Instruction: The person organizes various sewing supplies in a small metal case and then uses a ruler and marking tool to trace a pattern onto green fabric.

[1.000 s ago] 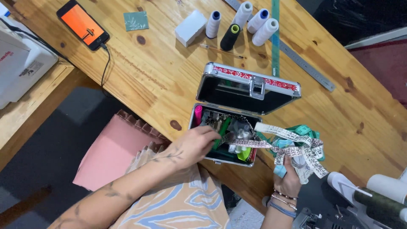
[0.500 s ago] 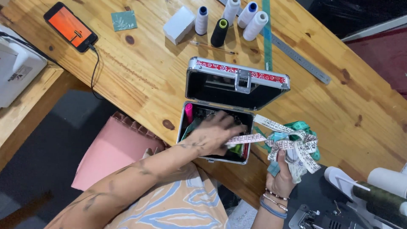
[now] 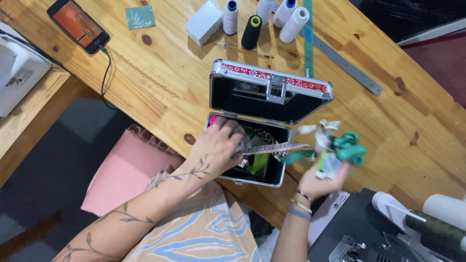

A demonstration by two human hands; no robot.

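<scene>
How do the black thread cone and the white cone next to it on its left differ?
The black cone is dark all over with a yellow-green core at its top; the white cone is pale with a blue core. The black cone stands nearer the open case, while the white cone sits farther back, beside the white box. Both stand upright on the wooden table, away from both hands.

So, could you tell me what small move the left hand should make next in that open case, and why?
Probably lift the left hand clear of the open case, drawing out the patterned ribbon. That strip already stretches from its fingers toward the bundle of trims held in the right hand.
</scene>
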